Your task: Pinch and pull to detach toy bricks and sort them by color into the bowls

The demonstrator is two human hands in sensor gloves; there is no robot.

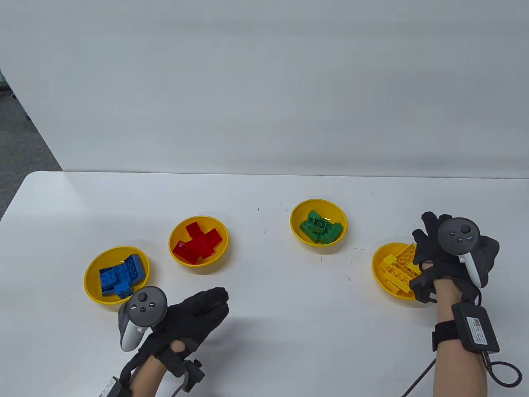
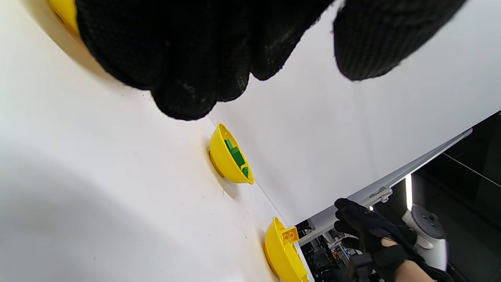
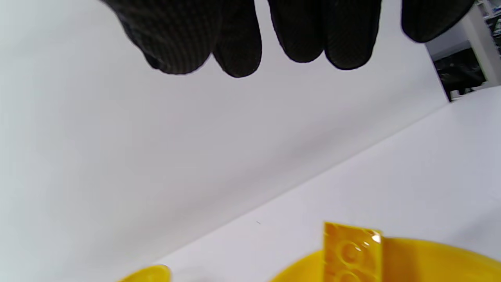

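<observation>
A white table [image 1: 264, 314] carries four yellow bowls [image 1: 198, 246], seemingly nothing else.

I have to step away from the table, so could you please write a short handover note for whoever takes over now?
Left hand: holds nothing, fingers loosely curled above the table.
Right hand: fingers spread over the yellow-brick bowl, holding nothing.
Blue bricks, red bricks, green bricks and yellow bricks each lie in their own bowl.
Done: every visible brick is sorted.
Left: no loose bricks in sight; check nothing stays joined.
</observation>
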